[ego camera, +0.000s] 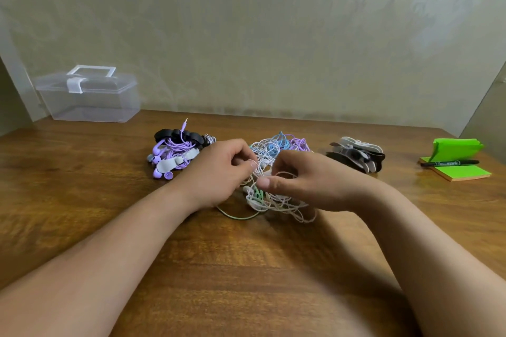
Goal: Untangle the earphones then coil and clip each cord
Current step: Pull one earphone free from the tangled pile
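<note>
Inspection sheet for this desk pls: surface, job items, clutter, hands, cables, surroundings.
Surface: wooden table, glossy grain.
Job's things: tangle of earphones at centre; purple earphones coiled with clips, to its left; pile of clips to its right.
Clutter: clear box, lid shut, far left; marker lying on green notepad, far right.
Grippers: left hand and right hand each pinch white cord in the tangle.
Cables: white, blue, purple and mint cords knotted together; one mint loop lies on the table.
Surroundings: patterned wall behind; nothing else seen.
</note>
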Available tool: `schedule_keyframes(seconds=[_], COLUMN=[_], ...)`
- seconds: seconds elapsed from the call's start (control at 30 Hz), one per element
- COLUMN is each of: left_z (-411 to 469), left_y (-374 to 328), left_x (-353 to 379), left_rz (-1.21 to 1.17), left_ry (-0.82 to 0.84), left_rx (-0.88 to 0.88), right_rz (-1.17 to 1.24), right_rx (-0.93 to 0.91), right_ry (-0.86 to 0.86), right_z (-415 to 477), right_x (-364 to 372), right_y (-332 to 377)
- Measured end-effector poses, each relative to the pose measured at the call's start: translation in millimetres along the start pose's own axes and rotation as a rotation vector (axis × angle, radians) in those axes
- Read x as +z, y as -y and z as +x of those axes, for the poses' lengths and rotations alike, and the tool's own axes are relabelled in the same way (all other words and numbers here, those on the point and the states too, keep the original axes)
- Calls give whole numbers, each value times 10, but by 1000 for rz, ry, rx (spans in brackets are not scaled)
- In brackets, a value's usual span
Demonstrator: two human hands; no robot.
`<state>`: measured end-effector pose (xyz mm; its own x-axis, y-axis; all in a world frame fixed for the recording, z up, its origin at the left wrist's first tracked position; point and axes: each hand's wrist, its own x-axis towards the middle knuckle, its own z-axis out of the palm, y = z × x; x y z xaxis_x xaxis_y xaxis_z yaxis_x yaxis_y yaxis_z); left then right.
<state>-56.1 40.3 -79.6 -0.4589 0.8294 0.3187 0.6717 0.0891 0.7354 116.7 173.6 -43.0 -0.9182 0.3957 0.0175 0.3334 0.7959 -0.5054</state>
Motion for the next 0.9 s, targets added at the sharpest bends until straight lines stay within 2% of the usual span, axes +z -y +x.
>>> schedule_keyframes(seconds=[0.07,0.13,0.2,0.27,0.33,0.4,0.5,0.6,0.7,0.9], left_z=[-15,-41,-54,-55,-56,-72,-98,-110,-109,-117], left_y=[-31,-66,-93,-113,-136,-146,-150,-188,-225,-239], left_x=[1,10,0,-27,-47,-40,2,51,106,49], left_rz=[-23,-87,-190,-300,-371,-416,-384,-341,-289,-263], left_ry=[20,61,94,106,99,124,218,270,237,120], left_rx=[-24,-56,-98,-107,-67,-23,46,25,7,76], right_rz=[-35,-180,-233,-52,350,750,1122,1328,1492,1560], right_rx=[16,7,-48,-78,-74,-71,-55,-76,-110,-122], right_ry=[102,213,156,24,-61,-95,-121,-142,-138,-164], right_z=[-48,-73,-44,-12,-9,-4,42,55,40,37], right_x=[-32,-15,-13,-76,-166,-214,-208,-197,-175,-150], right_y=[-1,22,21,-43,-126,-187,-167,-102,-33,0])
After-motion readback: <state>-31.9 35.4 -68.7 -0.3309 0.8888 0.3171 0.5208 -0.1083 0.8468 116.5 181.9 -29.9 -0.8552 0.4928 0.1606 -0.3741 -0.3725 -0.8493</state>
